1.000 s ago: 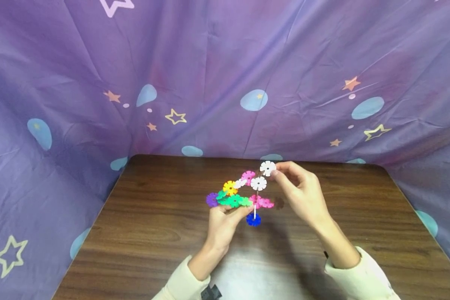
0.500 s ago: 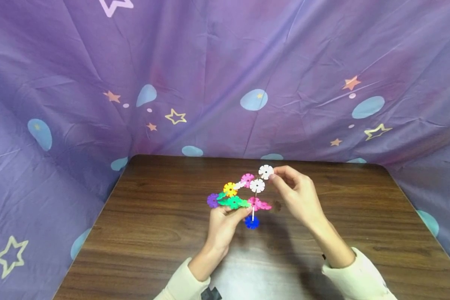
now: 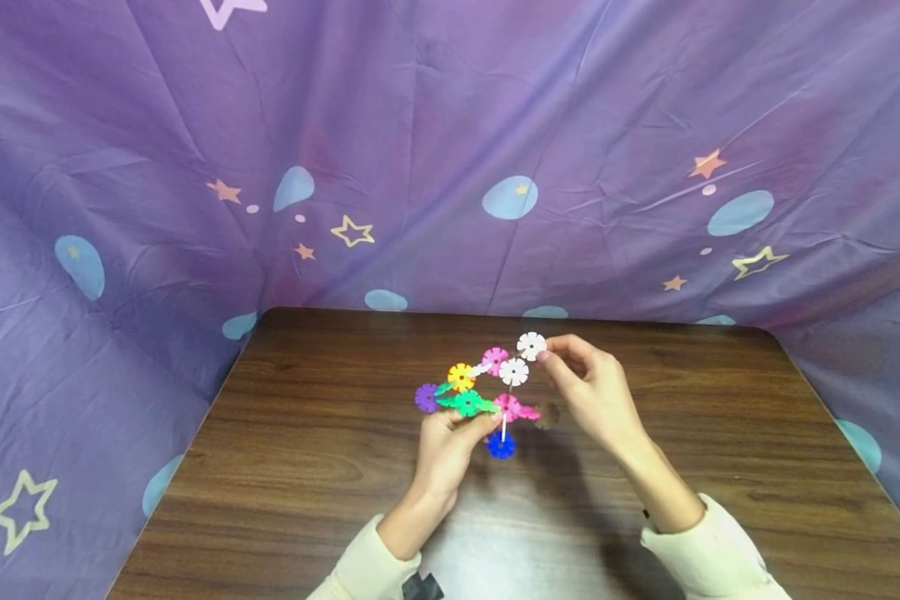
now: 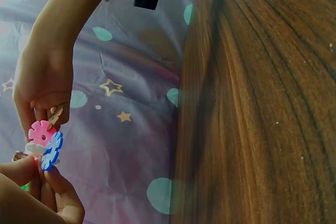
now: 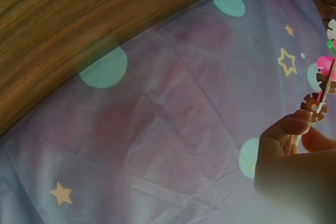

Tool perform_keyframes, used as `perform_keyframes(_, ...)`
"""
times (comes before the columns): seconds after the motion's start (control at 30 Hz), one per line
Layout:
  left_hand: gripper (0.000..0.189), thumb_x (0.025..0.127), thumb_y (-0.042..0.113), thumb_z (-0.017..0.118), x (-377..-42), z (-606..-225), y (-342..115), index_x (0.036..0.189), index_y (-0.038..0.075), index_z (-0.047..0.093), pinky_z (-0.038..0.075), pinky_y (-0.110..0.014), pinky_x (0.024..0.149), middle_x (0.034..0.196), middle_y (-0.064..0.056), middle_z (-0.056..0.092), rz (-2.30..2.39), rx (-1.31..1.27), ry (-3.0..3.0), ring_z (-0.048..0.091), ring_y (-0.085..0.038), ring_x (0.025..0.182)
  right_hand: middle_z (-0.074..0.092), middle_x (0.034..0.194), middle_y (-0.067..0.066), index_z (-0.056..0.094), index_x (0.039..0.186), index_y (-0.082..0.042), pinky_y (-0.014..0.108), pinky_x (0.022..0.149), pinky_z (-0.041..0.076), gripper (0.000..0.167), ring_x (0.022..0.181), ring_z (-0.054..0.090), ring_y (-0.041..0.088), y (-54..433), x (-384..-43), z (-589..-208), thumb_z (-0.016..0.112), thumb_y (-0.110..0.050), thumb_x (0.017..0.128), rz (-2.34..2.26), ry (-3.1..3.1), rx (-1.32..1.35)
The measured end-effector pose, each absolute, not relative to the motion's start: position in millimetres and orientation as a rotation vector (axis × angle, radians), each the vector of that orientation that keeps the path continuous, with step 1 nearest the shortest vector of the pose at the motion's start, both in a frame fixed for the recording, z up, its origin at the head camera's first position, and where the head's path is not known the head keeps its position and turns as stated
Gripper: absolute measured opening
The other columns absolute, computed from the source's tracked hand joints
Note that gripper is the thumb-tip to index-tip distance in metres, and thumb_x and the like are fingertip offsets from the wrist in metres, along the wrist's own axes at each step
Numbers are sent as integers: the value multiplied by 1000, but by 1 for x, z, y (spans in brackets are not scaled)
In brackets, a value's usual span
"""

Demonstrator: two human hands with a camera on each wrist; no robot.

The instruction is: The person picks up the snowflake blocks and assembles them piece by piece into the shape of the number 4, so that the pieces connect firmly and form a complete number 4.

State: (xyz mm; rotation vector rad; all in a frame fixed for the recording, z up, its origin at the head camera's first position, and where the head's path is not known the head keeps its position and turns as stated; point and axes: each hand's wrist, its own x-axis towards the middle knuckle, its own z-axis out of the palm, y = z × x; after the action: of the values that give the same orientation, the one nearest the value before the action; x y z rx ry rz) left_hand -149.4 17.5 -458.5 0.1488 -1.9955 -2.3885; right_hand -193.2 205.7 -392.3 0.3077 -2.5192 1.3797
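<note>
A linked chain of notched plastic snowflake discs is held up over the table. My left hand (image 3: 442,467) pinches it from below, near the green disc (image 3: 467,403) and lower pink disc (image 3: 507,408). My right hand (image 3: 607,400) pinches the edge of the topmost white disc (image 3: 531,347), which sits just above another white disc (image 3: 513,372). Purple (image 3: 427,397), yellow-orange (image 3: 461,377) and upper pink (image 3: 495,362) discs form the left side. At the bottom hangs a blue disc (image 3: 501,445), also facing the left wrist view. Fingers partly cover the joints.
Beneath the hands lies a brown wood-grain table (image 3: 330,450). A purple curtain (image 3: 420,167) printed with stars and drops stands behind it and along both sides. A black strap piece (image 3: 422,586) shows at the left cuff.
The right hand and the top white disc have shifted slightly left and down. The blue end of the chain has dipped and moved a little left. Both grips persist.
</note>
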Motion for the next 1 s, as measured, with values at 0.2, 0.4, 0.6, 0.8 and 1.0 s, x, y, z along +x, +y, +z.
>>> perform_keyframes(0.2, 20, 81, 10, 83, -151, -463, 18, 93, -5, 78, 53, -29, 88, 83, -2, 78, -2378, 167, -1999, 66, -10, 84, 77, 88, 11, 75, 107, -6, 19, 61, 53, 18, 68, 67, 13, 205, -195, -400, 66, -20, 101, 1388, -2538, 287)
perform_keyframes(0.4, 21, 81, 14, 84, -152, -465, 18, 92, -3, 79, 51, -30, 91, 85, -3, 79, -2359, 211, -2024, 66, -10, 85, 78, 88, 10, 74, 105, -7, 20, 59, 52, 16, 66, 63, 4, 207, -198, -408, 65, -20, 101, 1379, -2550, 281)
perform_keyframes(0.6, 22, 82, 15, 84, -153, -467, 18, 94, -2, 79, 52, -31, 92, 88, -6, 80, -2365, 236, -2030, 67, -10, 87, 78, 87, 8, 74, 105, -7, 21, 60, 52, 16, 66, 64, 9, 207, -204, -416, 65, -19, 101, 1359, -2572, 272)
perform_keyframes(0.8, 23, 82, 17, 84, -154, -470, 18, 95, -1, 79, 52, -31, 92, 90, -7, 80, -2347, 255, -2048, 67, -10, 86, 78, 87, 7, 74, 105, -7, 22, 62, 51, 16, 67, 64, 12, 206, -208, -424, 64, -19, 102, 1350, -2590, 267)
perform_keyframes(1.0, 23, 82, 17, 84, -155, -475, 17, 96, -1, 79, 52, -29, 91, 92, -7, 80, -2349, 270, -2043, 67, -9, 87, 78, 88, 12, 74, 104, -6, 21, 63, 51, 17, 66, 62, 7, 205, -213, -433, 63, -19, 102, 1372, -2604, 270)
